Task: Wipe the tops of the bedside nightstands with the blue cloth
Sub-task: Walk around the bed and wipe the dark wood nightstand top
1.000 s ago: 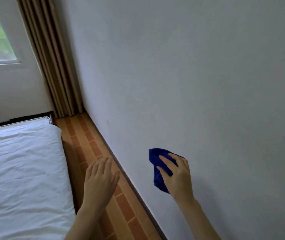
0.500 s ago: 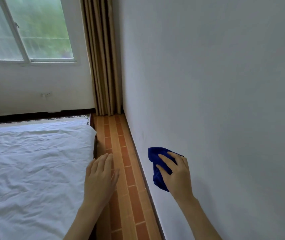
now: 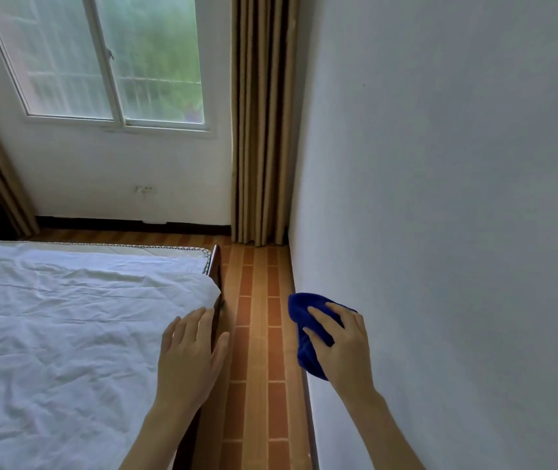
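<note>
My right hand (image 3: 345, 351) grips a bunched blue cloth (image 3: 304, 320), held in the air over the strip of floor beside the white wall. My left hand (image 3: 189, 361) is held flat with fingers apart and empty, hovering above the right edge of the bed. No nightstand appears in the head view.
A bed with a crumpled white sheet (image 3: 67, 327) fills the left. A narrow aisle of orange tiled floor (image 3: 257, 334) runs between the bed and the white wall (image 3: 440, 198). Beige curtains (image 3: 260, 123) hang in the far corner beside a window (image 3: 108, 59).
The view has swung left, bringing more of the window, the far wall and the bed into sight. Both hands keep the same pose, the cloth still in my right hand.
</note>
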